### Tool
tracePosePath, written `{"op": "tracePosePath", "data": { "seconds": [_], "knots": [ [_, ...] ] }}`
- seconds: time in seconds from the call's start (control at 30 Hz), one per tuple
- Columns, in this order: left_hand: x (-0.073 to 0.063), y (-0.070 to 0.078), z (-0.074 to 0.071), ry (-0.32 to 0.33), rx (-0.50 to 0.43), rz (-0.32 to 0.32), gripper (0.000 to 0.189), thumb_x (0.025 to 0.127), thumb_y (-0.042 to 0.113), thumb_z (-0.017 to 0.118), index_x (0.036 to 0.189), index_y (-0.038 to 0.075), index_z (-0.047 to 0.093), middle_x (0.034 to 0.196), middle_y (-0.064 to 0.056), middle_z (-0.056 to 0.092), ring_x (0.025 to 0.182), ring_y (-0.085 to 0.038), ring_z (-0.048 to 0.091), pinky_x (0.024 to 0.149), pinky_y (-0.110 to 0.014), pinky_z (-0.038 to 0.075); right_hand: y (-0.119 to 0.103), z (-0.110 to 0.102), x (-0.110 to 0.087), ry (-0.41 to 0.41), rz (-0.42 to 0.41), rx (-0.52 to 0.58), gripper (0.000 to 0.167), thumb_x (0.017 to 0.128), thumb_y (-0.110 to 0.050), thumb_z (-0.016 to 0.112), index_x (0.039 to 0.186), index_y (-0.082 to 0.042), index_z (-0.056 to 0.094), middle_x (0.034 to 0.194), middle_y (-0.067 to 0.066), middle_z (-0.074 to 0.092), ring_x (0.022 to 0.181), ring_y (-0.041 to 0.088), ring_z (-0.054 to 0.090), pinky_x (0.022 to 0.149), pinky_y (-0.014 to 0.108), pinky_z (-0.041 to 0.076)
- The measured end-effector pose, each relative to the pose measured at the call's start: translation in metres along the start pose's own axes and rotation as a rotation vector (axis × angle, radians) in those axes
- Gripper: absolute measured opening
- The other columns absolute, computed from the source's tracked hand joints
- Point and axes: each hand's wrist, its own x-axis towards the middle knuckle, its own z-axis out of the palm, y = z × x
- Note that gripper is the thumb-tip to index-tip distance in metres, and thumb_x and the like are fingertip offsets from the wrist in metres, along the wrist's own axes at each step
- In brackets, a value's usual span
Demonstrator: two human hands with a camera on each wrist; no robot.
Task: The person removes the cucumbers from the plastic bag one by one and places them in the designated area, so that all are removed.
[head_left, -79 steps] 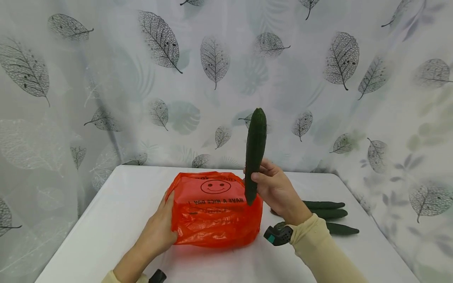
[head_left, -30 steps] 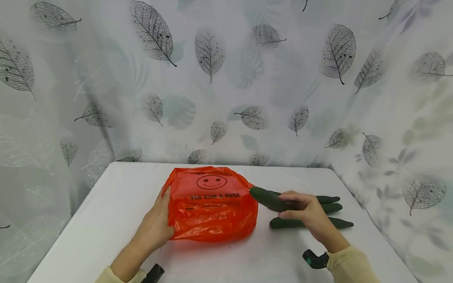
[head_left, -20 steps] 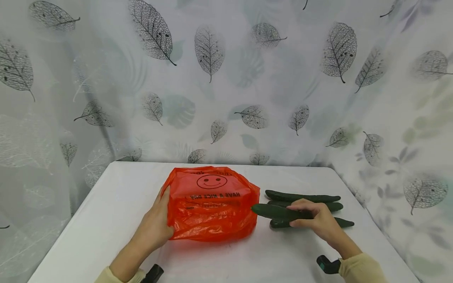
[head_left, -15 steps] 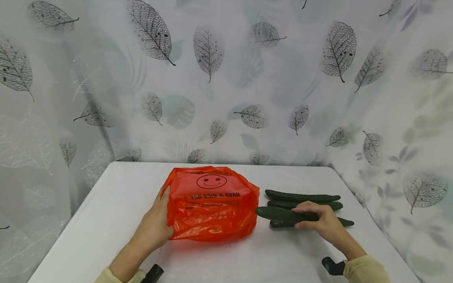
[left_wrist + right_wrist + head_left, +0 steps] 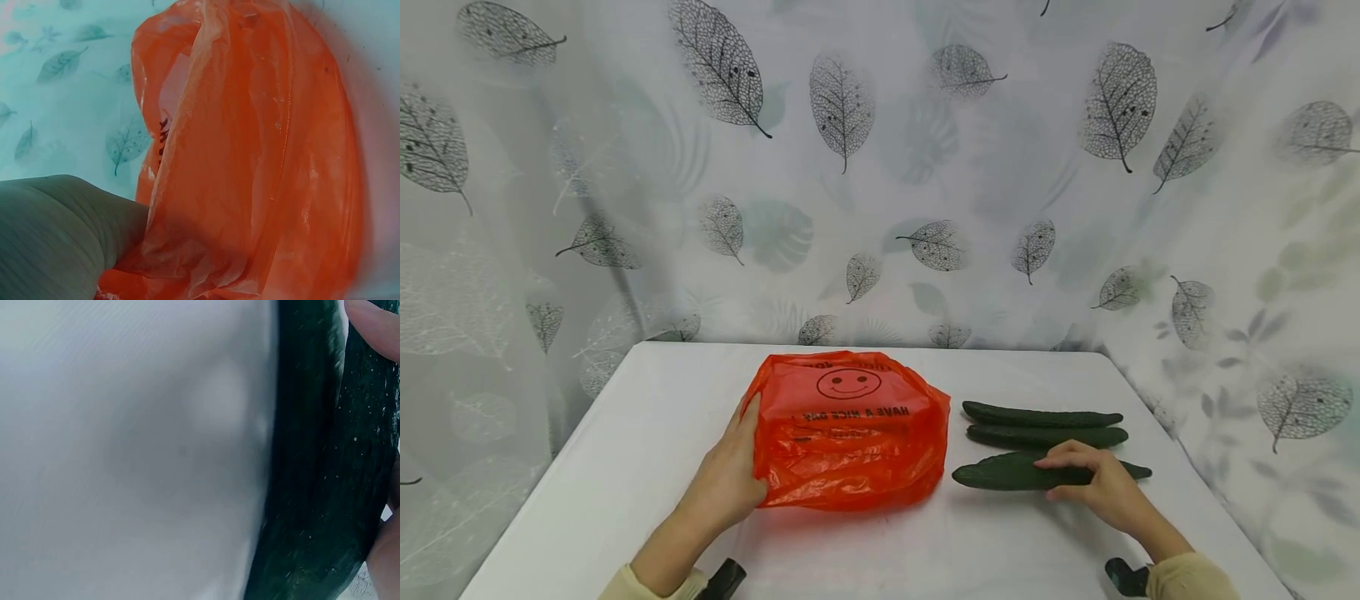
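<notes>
My left hand (image 5: pixel 726 475) grips a red plastic bag (image 5: pixel 850 450) by its left side; the fingertips are hidden in the film. The bag bulges and bears a printed smiley face. In the left wrist view the crumpled bag film (image 5: pixel 250 137) wraps over the thumb. My right hand (image 5: pixel 1108 492) pinches a dark green cucumber (image 5: pixel 1000 477) between thumb and fingers, low over the white table. It overlaps another cucumber (image 5: pixel 1138 472), whose tapered end pokes out on the right. The right wrist view has the held cucumber (image 5: pixel 369 437) alongside the other cucumber (image 5: pixel 303 425).
Farther back on the table (image 5: pixel 610 467) lie one cucumber (image 5: pixel 1037 416) and, just in front of it, a second cucumber (image 5: pixel 1022 437), both sideways to the right of the bag. A leaf-patterned curtain (image 5: pixel 880 150) rises behind the table and at both sides.
The right hand first held the cucumber upright beside the bag, then tilted it level and brought it right and down over the front cucumber. The left hand stays on the bag.
</notes>
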Motion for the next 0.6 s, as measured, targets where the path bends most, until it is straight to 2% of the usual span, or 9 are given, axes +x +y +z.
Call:
{"op": "tracePosePath", "data": {
  "seconds": [0.3,0.6],
  "knots": [
    [-0.001,0.001,-0.001,0.003,-0.004,0.004,0.105,0.065,-0.012,0.07,0.156,-0.01,0.018,0.158,-0.032,0.023,0.116,-0.046,0.054,0.094,-0.059,0.05,0.014,-0.003,-0.012,-0.024,0.034,-0.1,0.036,0.068,-0.019,0.092,0.102,-0.026,0.081,0.106,-0.01,0.065,0.1,0.002,0.058,0.081,0.026,0.052],
    [-0.001,0.001,-0.002,0.004,-0.01,0.001,0.105,0.065,-0.012,0.069,0.156,-0.01,0.017,0.16,-0.031,0.021,0.119,-0.045,0.052,0.096,-0.059,0.048,0.019,-0.002,-0.015,-0.009,0.024,-0.194,0.04,0.064,-0.017,0.094,0.099,-0.03,0.08,0.102,-0.014,0.064,0.097,0.005,0.059,0.079,0.032,0.055]
  ]
}}
